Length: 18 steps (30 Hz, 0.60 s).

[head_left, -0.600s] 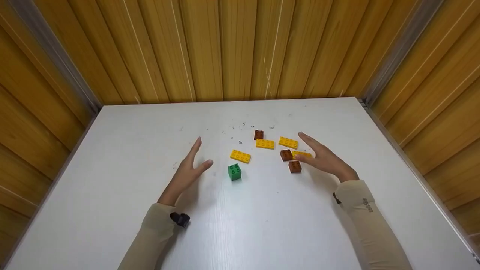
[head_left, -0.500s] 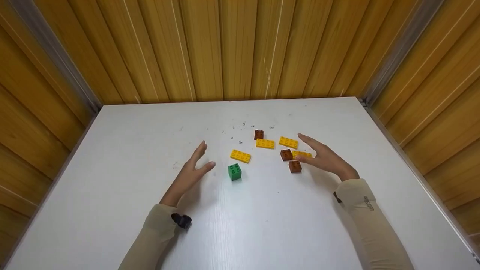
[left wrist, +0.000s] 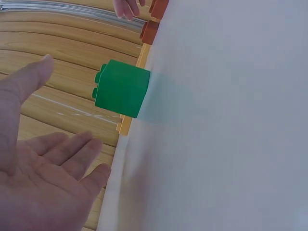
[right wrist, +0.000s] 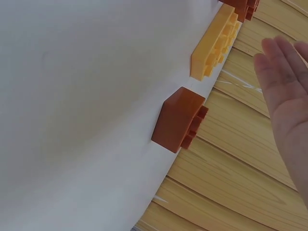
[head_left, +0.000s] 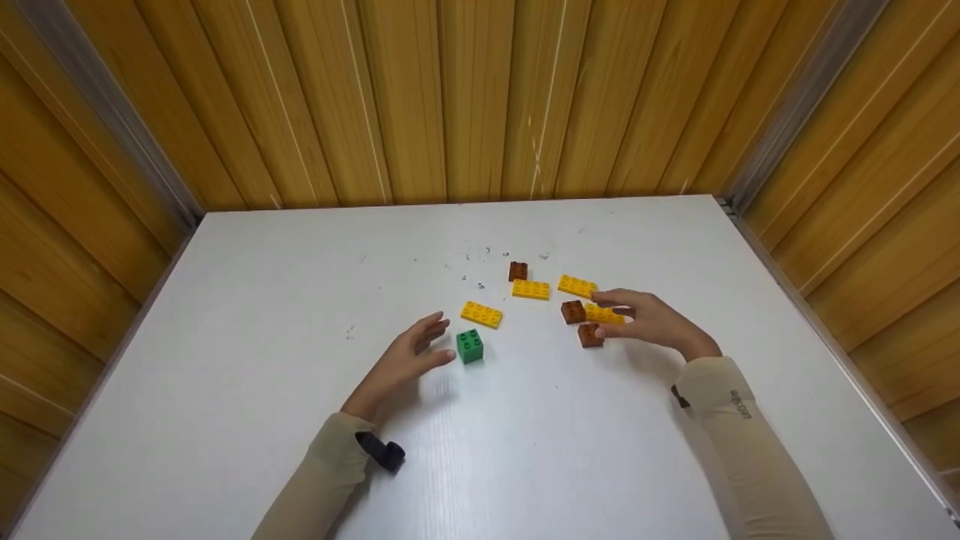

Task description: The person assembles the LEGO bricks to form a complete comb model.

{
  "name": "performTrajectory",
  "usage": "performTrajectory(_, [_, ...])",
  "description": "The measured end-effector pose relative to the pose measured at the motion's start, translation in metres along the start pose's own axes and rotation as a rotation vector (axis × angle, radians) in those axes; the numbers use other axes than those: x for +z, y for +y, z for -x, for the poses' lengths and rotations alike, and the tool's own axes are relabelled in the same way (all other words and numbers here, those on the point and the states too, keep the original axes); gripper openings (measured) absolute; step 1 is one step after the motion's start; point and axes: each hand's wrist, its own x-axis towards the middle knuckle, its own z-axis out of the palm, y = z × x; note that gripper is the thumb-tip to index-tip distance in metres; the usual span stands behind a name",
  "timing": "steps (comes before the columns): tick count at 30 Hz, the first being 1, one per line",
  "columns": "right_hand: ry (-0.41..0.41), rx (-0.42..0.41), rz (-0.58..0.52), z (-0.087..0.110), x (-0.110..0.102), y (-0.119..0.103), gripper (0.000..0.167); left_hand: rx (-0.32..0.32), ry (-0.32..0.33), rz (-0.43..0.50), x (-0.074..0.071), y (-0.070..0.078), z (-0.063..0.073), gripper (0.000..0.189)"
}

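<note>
My left hand hovers just left of the green block, thumb and fingers apart, holding nothing. In the left wrist view that green block stands upright on the table, apart from the fingers. My right hand is above the right-hand cluster with nothing in its grasp. Below and beside it are a brown block, a yellow flat brick partly hidden by the fingers, and another brown block. The right wrist view shows a brown block clear of the hand.
Farther back lie a yellow flat brick, another yellow flat brick and a brown block. One more yellow flat brick sits behind the green block. The white table meets wood-look walls at the back and sides.
My left hand has moved right, close to the green block, its fingers bending a little. My right hand has lowered slightly toward the nearer brown block, fingers and thumb closer together. The bricks stay in place.
</note>
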Motion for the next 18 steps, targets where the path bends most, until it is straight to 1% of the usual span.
performTrajectory(3, [-0.016,0.01,0.011,-0.001,0.001,0.002,0.068,-0.005,-0.034,0.015,0.003,-0.004,-0.002,0.078])
performTrajectory(7, [-0.025,0.017,0.032,-0.003,0.004,0.005,0.065,-0.002,-0.048,0.021,0.007,-0.008,-0.003,0.078])
performTrajectory(10, [-0.03,0.033,0.045,-0.004,0.005,0.005,0.065,-0.003,-0.04,0.022,0.011,-0.008,-0.004,0.076])
performTrajectory(14, [-0.035,0.051,0.057,-0.005,0.006,0.006,0.065,-0.02,-0.013,0.019,0.017,-0.008,-0.007,0.073])
performTrajectory(18, [-0.035,0.042,0.064,-0.005,0.008,0.007,0.063,-0.022,0.023,0.01,0.024,-0.007,-0.01,0.069])
